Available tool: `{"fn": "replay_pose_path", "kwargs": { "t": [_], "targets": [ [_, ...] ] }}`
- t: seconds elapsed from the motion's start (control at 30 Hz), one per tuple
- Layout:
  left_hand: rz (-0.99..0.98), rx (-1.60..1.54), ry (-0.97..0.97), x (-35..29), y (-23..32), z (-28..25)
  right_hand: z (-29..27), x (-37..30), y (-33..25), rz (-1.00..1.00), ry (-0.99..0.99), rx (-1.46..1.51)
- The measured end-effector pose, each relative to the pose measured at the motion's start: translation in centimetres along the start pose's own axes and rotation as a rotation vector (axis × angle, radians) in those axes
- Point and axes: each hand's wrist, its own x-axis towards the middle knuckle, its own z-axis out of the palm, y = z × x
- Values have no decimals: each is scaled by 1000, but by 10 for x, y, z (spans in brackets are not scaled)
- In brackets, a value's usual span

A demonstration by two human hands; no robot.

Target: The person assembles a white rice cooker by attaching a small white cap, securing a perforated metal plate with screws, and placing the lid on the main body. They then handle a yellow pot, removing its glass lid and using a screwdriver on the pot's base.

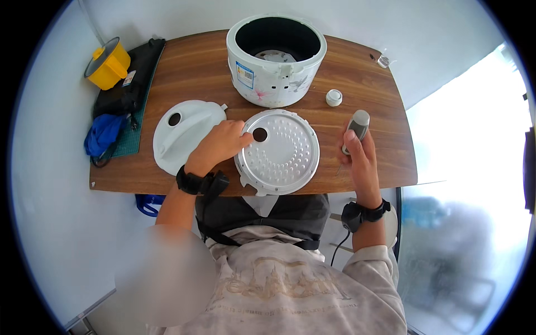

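A round silver inner lid (279, 159) of a rice cooker lies near the table's front edge, dotted with raised bumps and pierced by one round hole. My left hand (224, 143) grips its upper left rim, with the thumb and fingers curled at the edge by the hole. In my right hand (362, 159), closed and raised right of the lid, is a screwdriver (358, 129) with a grey handle. Its thin shaft points down toward the table. Left of the inner lid rests a white outer lid (187, 131), partly covered by my left hand.
A white cooker body (267, 89) with flower prints stands at the back, open on top. Beside it sits a small white round cap (334, 97). A yellow pot (111, 66), a black case (114, 102) and blue cloth (104, 135) are at left. A small clear container (383, 61) is far right.
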Motion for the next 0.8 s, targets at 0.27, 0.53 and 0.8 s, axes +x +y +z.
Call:
{"fn": "replay_pose_path", "kwargs": {
  "t": [0.27,0.53,0.8],
  "targets": [
    [20,-49,46,15,-15,13,17,10,-4,-38,-167,74],
    [-10,-5,114,15,-11,19,15,9,-23,-350,123,-315],
    [-102,62,171,15,-9,26,-10,-7,-21,-59,201,-372]
  ]
}}
